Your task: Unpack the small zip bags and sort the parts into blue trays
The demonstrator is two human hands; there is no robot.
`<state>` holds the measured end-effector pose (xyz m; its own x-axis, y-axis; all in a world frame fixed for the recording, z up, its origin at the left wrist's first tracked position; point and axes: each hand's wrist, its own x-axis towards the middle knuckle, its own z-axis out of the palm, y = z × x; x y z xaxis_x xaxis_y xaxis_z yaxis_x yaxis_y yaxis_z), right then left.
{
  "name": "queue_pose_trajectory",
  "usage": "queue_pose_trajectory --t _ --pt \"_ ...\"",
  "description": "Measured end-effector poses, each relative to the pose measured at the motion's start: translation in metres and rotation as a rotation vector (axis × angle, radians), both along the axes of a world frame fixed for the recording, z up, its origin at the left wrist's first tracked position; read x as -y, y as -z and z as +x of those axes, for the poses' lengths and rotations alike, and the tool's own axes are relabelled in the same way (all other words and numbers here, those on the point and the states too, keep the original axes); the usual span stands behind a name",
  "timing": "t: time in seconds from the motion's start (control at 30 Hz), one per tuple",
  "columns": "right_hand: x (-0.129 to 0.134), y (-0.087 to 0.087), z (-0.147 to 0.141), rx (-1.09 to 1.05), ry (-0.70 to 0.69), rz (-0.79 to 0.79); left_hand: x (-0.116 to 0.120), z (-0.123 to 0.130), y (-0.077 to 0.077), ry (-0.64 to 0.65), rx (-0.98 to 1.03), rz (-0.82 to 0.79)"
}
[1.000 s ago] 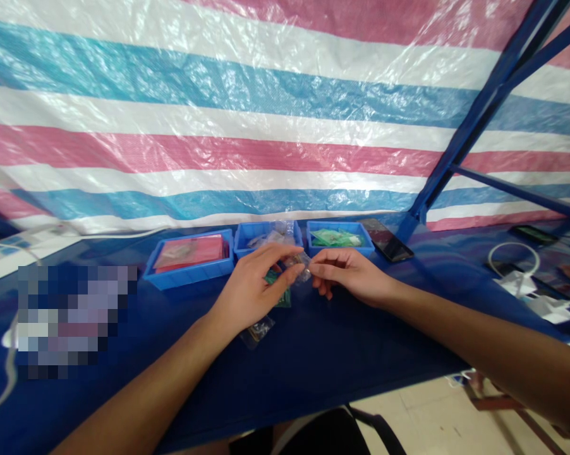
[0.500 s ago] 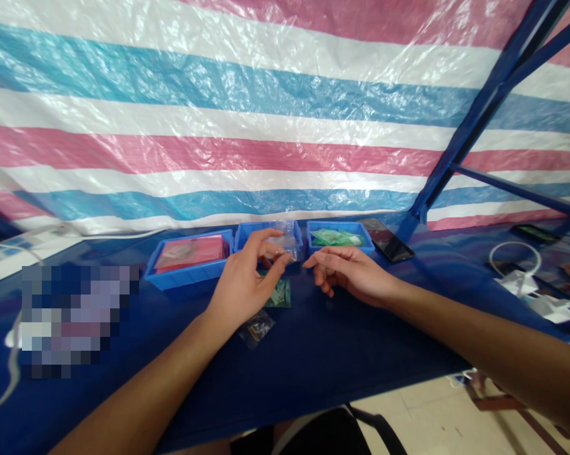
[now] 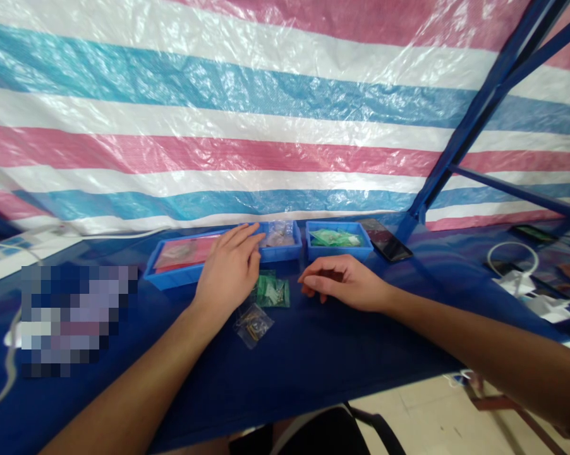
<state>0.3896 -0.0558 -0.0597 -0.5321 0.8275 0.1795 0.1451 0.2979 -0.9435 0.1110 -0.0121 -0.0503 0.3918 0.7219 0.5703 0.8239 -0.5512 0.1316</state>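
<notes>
Left hand (image 3: 230, 265) is palm down with fingers stretched out and apart from the thumb, over the right end of the left tray (image 3: 174, 280) and the left end of the middle tray (image 3: 285, 254); contact unclear, nothing seen in its grip. Right hand (image 3: 346, 284) hangs half curled over the tabletop (image 3: 342, 360), thumb tip close to the fingertips, cannot tell if they meet, no item visible there. Small packets are the work here: green packet (image 3: 274, 292) lies between the hands, near the middle of the tabletop, and a clear bag (image 3: 254, 327) with thin brass-coloured pieces lies just beside it, toward the front edge. Handling well, as judged: pinch a single bag by a corner of the film, since thin plastic probably clings and slides; keep the left wrist high so it doesn't drag the loose packets; use the right fingertips to part any that stick; avoid squeezing the small contents. Containers: three blue trays in a row along the far edge of the tabletop. Left tray has flat red packets, partly behind the left hand; middle tray has crumpled clear plastic bags (image 3: 279, 235), contents too small to tell; right tray (image 3: 342, 253) has green packets (image 3: 335, 237) with something pale at one end. Dark phone (image 3: 393, 246) lies flat just right of that tray, near the far edge
</notes>
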Motion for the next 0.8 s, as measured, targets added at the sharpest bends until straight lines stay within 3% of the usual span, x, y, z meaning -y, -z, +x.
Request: queue_pose_trajectory --t 0.1,0.2,0.3,0.43,0.8 --pt "0.008 -0.004 -0.003 0.149 -0.122 0.406 0.003 0.004 0.001 -0.02 -0.02 -0.016" --pt "0.012 -0.003 -0.005 0.274 -0.284 0.61 0.007 0.007 0.001 -0.046 -0.055 -0.023" --pt "0.011 0.001 -0.006 0.389 -0.337 0.635 0.009 0.008 0.001 -0.061 -0.081 -0.019" --pt "0.005 0.006 -0.002 0.46 -0.294 0.691 0.01 0.007 0.001 -0.075 -0.081 0.005" --pt "-0.004 0.007 0.003 0.448 -0.169 0.817 0.013 0.009 0.0 -0.075 -0.062 -0.017"
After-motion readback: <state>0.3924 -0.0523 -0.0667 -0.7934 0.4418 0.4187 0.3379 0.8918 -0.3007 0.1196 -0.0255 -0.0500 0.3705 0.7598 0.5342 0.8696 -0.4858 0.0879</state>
